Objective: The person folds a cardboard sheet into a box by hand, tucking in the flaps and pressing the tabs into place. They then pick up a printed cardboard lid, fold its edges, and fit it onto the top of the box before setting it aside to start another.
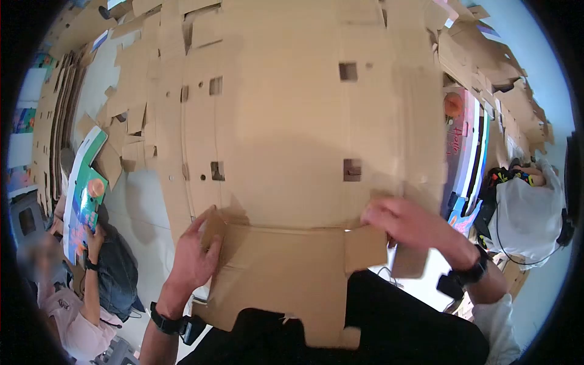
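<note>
A large flat cardboard sheet (286, 121) with several square cut-outs stretches out in front of me. Its near panel (280, 261) bends along a crease and hangs toward my lap. At the left end of that crease, my left hand (198, 255) is closed on a small side flap (213, 234), thumb on the near face. My right hand (407, 222) has its fingers curled at the crease's right end, gripping the sheet's edge just above another small flap (365, 249). The right fingertips are partly blurred.
On the left, a seated person (79, 304) holds a colourful printed board (86, 188). Stacked cardboard (55, 128) stands behind them. Printed boxes (462, 152) lean at the right, near another person in white (528, 213). Cardboard scraps (131, 134) lie around the sheet.
</note>
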### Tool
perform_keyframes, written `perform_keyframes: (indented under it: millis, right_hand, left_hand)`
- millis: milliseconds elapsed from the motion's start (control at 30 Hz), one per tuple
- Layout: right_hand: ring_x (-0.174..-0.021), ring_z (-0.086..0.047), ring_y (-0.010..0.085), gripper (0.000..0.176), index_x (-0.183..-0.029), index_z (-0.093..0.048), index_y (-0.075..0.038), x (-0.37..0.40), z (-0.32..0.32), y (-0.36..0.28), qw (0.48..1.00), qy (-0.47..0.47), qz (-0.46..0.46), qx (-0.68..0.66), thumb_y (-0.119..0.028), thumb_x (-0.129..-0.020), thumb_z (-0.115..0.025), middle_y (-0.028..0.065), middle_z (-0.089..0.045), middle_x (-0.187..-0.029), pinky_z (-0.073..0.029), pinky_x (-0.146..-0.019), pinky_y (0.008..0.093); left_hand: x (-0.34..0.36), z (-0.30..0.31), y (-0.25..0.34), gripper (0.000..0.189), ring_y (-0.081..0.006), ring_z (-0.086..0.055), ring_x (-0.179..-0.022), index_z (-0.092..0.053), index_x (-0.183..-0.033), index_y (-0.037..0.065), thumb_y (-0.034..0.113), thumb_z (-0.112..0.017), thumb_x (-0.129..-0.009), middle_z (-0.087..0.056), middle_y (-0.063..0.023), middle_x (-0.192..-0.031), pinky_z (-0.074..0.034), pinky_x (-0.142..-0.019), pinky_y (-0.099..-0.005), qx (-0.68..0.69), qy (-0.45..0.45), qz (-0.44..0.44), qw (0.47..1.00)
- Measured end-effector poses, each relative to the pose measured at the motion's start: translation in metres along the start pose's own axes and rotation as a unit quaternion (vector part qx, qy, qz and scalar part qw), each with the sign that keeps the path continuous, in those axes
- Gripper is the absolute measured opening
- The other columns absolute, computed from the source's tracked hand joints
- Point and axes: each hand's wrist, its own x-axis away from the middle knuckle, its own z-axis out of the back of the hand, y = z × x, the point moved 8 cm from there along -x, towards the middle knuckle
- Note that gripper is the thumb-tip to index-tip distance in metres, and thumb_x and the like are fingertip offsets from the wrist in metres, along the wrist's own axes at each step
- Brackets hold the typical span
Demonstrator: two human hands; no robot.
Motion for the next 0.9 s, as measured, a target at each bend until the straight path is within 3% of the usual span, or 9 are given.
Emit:
perform_keyframes:
  millis: [100, 167, 333, 433, 500, 567, 633, 767, 900]
  right_hand:
    - [-0.074, -0.062, 0.0192, 0.031, -0.106, -0.068, -0.002, -0.032, 0.041, 0.080, 0.971, 0.183, 0.002, 0.154, -0.032, -0.110, -0.062, 0.0066, -0.067, -0.084, -0.054, -0.073, 0.0393]
    - [-0.081, -0.066, 0.0305, 0.031, -0.109, -0.064, -0.002, -0.033, 0.049, 0.117, 0.963, 0.230, -0.015, 0.140, -0.032, -0.107, -0.066, 0.0151, -0.067, -0.093, -0.056, -0.082, 0.0441]
    - [-0.096, -0.067, 0.0344, 0.041, -0.124, -0.052, -0.002, -0.004, 0.047, 0.141, 0.915, 0.388, -0.023, 0.107, -0.034, -0.106, -0.070, 0.0215, -0.062, -0.123, -0.053, -0.090, 0.0457]
    - [-0.093, -0.066, 0.0335, 0.043, -0.127, -0.053, -0.001, 0.006, 0.044, 0.162, 0.910, 0.393, -0.054, 0.123, -0.034, -0.106, -0.070, 0.0194, -0.064, -0.116, -0.054, -0.092, 0.0477]
    - [-0.098, -0.069, 0.0341, 0.047, -0.134, -0.051, 0.000, -0.007, 0.033, 0.209, 0.947, 0.294, -0.132, -0.009, -0.032, -0.106, -0.070, 0.0212, -0.068, -0.116, -0.054, -0.097, 0.0476]
    - [-0.104, -0.072, 0.0334, 0.052, -0.141, -0.049, 0.001, -0.007, 0.031, 0.222, 0.955, 0.272, -0.107, -0.055, -0.030, -0.106, -0.070, 0.0225, -0.071, -0.118, -0.054, -0.101, 0.0468]
    - [-0.110, -0.074, 0.0314, 0.059, -0.150, -0.045, 0.001, 0.019, 0.039, 0.137, 0.943, 0.333, 0.019, -0.017, -0.028, -0.105, -0.071, 0.0233, -0.074, -0.121, -0.053, -0.105, 0.0452]
    - [-0.097, -0.079, 0.0271, 0.061, -0.158, -0.039, -0.001, 0.046, 0.038, 0.049, 0.936, 0.332, 0.100, -0.055, -0.014, -0.105, -0.066, 0.0256, -0.074, -0.121, -0.062, -0.086, 0.0413]
    - [-0.086, -0.078, 0.0273, 0.049, -0.151, -0.051, -0.002, 0.059, 0.019, 0.002, 0.921, 0.309, 0.228, -0.067, 0.002, -0.103, -0.060, 0.0233, -0.073, -0.108, -0.062, -0.076, 0.0360]
  left_hand:
    - [0.003, -0.023, -0.016, 0.043, -0.0437, -0.067, -0.128, -0.062, -0.141, -0.004, 0.014, -0.051, -0.104, -0.060, -0.0313, -0.152, -0.051, -0.113, -0.0460, 0.018, -0.016, 0.086, 0.996]
    - [0.007, -0.030, -0.019, 0.048, -0.0416, -0.071, -0.122, -0.058, -0.150, -0.003, 0.017, -0.052, -0.106, -0.065, -0.0308, -0.145, -0.052, -0.111, -0.0449, 0.101, -0.058, 0.202, 0.972]
    - [0.015, -0.036, -0.045, 0.062, -0.0327, -0.072, -0.117, -0.040, -0.167, 0.003, 0.023, -0.050, -0.110, -0.073, -0.0225, -0.134, -0.051, -0.108, -0.0400, 0.195, -0.054, 0.197, 0.959]
    - [0.014, -0.033, -0.043, 0.061, -0.0327, -0.067, -0.128, -0.041, -0.168, 0.005, 0.022, -0.049, -0.110, -0.073, -0.0212, -0.135, -0.049, -0.112, -0.0390, 0.206, -0.045, 0.190, 0.959]
    - [0.013, -0.031, -0.040, 0.059, -0.0347, -0.062, -0.138, -0.044, -0.166, 0.004, 0.020, -0.051, -0.109, -0.070, -0.0227, -0.141, -0.047, -0.116, -0.0398, 0.192, -0.042, 0.175, 0.965]
    - [0.011, -0.033, -0.036, 0.057, -0.0376, -0.054, -0.147, -0.047, -0.162, 0.002, 0.017, -0.054, -0.107, -0.063, -0.0252, -0.150, -0.045, -0.119, -0.0415, 0.160, -0.044, 0.136, 0.977]
    - [0.010, -0.036, -0.029, 0.056, -0.0405, -0.047, -0.153, -0.050, -0.158, 0.000, 0.013, -0.057, -0.105, -0.054, -0.0271, -0.160, -0.044, -0.121, -0.0440, 0.123, -0.046, 0.087, 0.988]
    - [0.004, -0.045, -0.015, 0.056, -0.0446, -0.045, -0.154, -0.052, -0.156, 0.000, 0.010, -0.060, -0.101, -0.034, -0.0270, -0.174, -0.042, -0.124, -0.0452, -0.005, -0.057, 0.005, 0.998]
    - [0.002, -0.042, -0.007, 0.056, -0.0456, -0.043, -0.155, -0.054, -0.154, 0.000, 0.010, -0.061, -0.099, -0.040, -0.0289, -0.170, -0.043, -0.124, -0.0483, 0.042, -0.041, 0.073, 0.996]
